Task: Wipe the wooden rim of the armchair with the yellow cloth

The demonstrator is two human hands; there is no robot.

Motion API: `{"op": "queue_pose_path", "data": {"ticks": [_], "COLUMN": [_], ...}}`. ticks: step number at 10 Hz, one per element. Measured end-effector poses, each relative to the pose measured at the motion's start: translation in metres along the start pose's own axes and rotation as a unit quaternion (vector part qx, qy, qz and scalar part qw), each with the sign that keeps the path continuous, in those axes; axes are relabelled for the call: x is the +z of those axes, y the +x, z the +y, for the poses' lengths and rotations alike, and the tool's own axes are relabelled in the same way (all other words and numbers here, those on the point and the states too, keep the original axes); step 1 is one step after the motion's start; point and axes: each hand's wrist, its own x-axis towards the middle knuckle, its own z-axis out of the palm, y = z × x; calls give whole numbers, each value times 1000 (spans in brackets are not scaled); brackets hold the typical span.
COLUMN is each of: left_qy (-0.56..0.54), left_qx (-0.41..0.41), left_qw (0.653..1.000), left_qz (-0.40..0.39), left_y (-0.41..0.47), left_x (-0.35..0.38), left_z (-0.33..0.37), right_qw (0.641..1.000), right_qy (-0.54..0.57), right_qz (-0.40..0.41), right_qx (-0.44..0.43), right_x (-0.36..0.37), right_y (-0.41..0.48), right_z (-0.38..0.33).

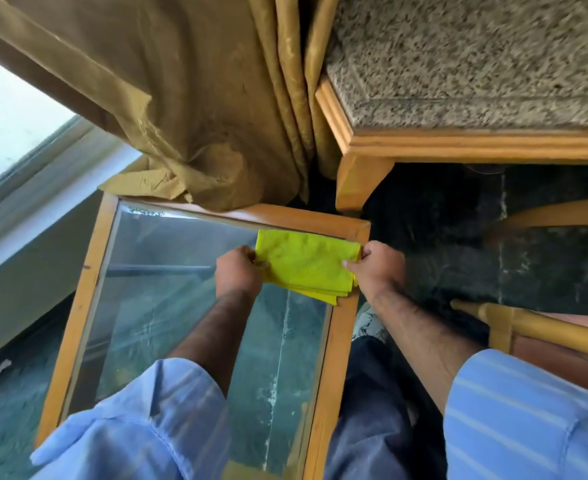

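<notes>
Hands (239, 270) (377, 263) pinch opposite ends of the folded yellow cloth (306, 263) with closed fingers above the glass-topped counter (81, 306), well short of the armchair's wooden rim (542, 323) at right, so keep it folded flat and carry it there.

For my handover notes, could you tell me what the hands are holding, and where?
Both grip the folded yellow cloth: left hand on its left edge, right hand on its right edge.

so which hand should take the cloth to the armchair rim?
Right, probably. The right hand grips the yellow cloth on the side nearer the armchair's wooden rim; the left hand is farther away.
</notes>
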Motion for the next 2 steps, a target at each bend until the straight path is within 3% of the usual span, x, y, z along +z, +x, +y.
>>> {"op": "queue_pose_path", "data": {"ticks": [1, 2], "left_qy": [141, 197], "left_qx": [82, 165], "left_qw": [985, 963], "left_qz": [60, 85], "left_y": [-13, -34], "left_x": [0, -5], "left_z": [9, 14], "right_qw": [990, 959], "right_qy": [-121, -215], "right_qz": [51, 104], "right_qx": [-44, -150], "right_x": [-14, -31], "right_y": [-9, -33], "right_z": [-6, -6]}}
